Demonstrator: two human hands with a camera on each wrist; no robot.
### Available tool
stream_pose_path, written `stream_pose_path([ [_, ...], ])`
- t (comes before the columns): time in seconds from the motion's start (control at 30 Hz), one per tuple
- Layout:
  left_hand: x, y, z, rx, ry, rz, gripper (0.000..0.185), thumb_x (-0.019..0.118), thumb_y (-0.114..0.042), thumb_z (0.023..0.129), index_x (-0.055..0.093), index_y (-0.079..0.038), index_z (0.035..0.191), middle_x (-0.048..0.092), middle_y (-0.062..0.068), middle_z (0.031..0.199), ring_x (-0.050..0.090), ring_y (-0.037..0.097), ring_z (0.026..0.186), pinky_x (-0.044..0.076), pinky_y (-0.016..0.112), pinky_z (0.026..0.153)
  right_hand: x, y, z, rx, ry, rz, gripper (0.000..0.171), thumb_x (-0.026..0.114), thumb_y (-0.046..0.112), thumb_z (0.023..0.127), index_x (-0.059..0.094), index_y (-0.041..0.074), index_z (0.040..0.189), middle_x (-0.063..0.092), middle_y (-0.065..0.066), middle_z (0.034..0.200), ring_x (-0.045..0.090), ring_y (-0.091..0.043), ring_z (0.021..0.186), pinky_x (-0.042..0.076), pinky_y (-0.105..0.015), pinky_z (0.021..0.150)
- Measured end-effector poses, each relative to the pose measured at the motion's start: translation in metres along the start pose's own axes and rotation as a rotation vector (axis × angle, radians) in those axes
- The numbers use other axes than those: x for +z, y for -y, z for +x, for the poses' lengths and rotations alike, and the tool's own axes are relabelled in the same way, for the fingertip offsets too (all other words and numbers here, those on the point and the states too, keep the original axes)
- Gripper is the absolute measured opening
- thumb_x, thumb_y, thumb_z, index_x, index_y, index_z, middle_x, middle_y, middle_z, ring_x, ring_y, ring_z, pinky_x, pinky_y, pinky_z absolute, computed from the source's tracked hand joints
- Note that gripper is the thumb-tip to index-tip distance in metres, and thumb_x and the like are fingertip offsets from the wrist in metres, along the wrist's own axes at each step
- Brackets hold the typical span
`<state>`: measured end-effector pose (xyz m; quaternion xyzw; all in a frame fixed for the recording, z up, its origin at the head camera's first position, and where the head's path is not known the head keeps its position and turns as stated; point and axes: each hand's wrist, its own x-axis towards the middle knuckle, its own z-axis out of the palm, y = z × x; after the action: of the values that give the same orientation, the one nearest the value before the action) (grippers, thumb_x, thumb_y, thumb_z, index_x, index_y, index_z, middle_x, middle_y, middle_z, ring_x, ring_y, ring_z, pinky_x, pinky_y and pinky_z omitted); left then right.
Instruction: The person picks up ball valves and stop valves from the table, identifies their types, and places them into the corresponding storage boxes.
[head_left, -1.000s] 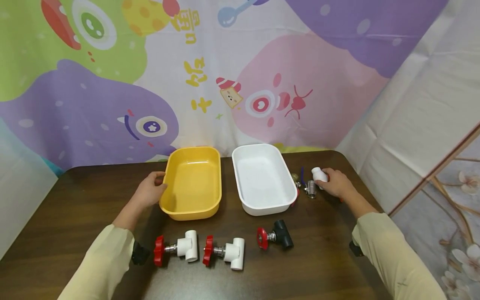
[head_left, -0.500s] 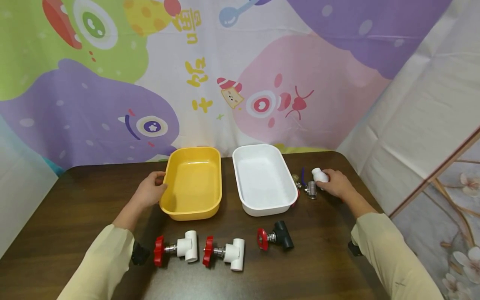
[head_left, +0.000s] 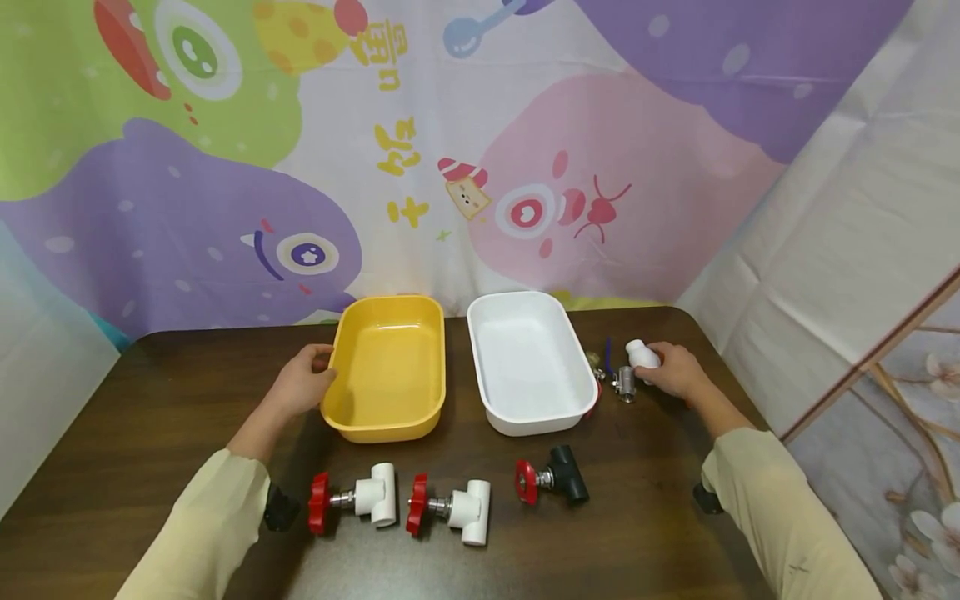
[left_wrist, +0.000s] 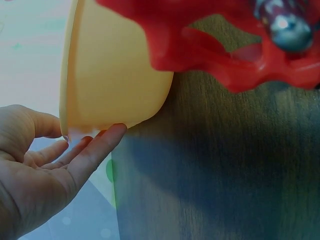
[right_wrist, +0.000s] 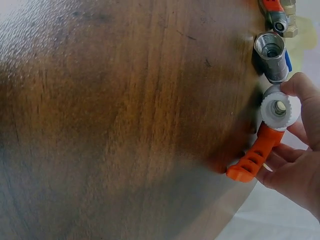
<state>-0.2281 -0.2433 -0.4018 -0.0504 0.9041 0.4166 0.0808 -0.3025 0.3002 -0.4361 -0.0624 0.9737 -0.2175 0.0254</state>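
Observation:
My left hand [head_left: 318, 372] lies against the left end of the yellow tray [head_left: 386, 432]. In the left wrist view its straight fingers [left_wrist: 95, 150] touch the tray's outer wall [left_wrist: 110, 75] and the thumb sits by the rim. My right hand [head_left: 660, 367] is to the right of the white tray [head_left: 525, 422] and grips a white plastic valve [head_left: 640, 353]. The right wrist view shows the fingers [right_wrist: 300, 90] curled round its white body [right_wrist: 280, 107], with the orange lever [right_wrist: 255, 157] below on the table.
A metal valve with a blue lever [head_left: 621, 382] [right_wrist: 272, 55] and a brass one [head_left: 595, 360] lie between the white tray and my right hand. Two white valves with red handwheels [head_left: 356, 500] [head_left: 453, 506] and a black one [head_left: 555, 477] lie near the front.
Both hands and all the objects stay where they were. Only the head view has shifted very slightly.

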Motion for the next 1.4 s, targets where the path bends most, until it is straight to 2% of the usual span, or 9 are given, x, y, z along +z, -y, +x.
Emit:
stream_pose_path([
  [0.27, 0.001, 0.001, 0.0, -0.007, 0.008, -0.034, 0.053, 0.043, -0.013, 0.095, 0.026, 0.005, 0.141, 0.043, 0.034, 0.13, 0.054, 0.042, 0.108, 0.058, 0.037, 0.071, 0.001, -0.002, 0.001, -0.002, -0.024, 0.017, 0.06, 0.066, 0.025, 0.082, 0.047, -0.013, 0.126, 0.062, -0.029, 0.1, 0.058, -0.034, 0.085, 0.048, -0.041, 0.07],
  [0.47, 0.0, -0.002, -0.001, 0.006, 0.005, -0.039, 0.053, 0.043, -0.013, 0.095, 0.025, 0.006, 0.141, 0.043, 0.035, 0.13, 0.054, 0.043, 0.108, 0.058, 0.035, 0.068, -0.003, 0.001, -0.001, -0.008, -0.037, 0.031, 0.06, 0.066, 0.024, 0.083, 0.047, -0.013, 0.127, 0.062, -0.03, 0.1, 0.059, -0.034, 0.084, 0.048, -0.041, 0.07],
  [1.0, 0.0, -0.003, -0.001, -0.005, 0.022, -0.067, 0.054, 0.042, -0.013, 0.096, 0.023, 0.006, 0.143, 0.041, 0.034, 0.132, 0.053, 0.043, 0.11, 0.058, 0.036, 0.071, -0.009, 0.003, -0.003, -0.013, -0.046, -0.008, 0.06, 0.065, 0.024, 0.081, 0.048, -0.013, 0.126, 0.062, -0.028, 0.096, 0.057, -0.035, 0.084, 0.047, -0.043, 0.072],
  [1.4, -0.001, -0.003, -0.001, -0.029, 0.028, -0.044, 0.054, 0.042, -0.014, 0.097, 0.022, 0.004, 0.144, 0.039, 0.033, 0.134, 0.052, 0.044, 0.113, 0.057, 0.041, 0.077, -0.014, 0.01, -0.005, -0.021, -0.048, 0.002, 0.059, 0.065, 0.023, 0.081, 0.048, -0.013, 0.125, 0.063, -0.029, 0.097, 0.058, -0.034, 0.083, 0.047, -0.041, 0.071],
])
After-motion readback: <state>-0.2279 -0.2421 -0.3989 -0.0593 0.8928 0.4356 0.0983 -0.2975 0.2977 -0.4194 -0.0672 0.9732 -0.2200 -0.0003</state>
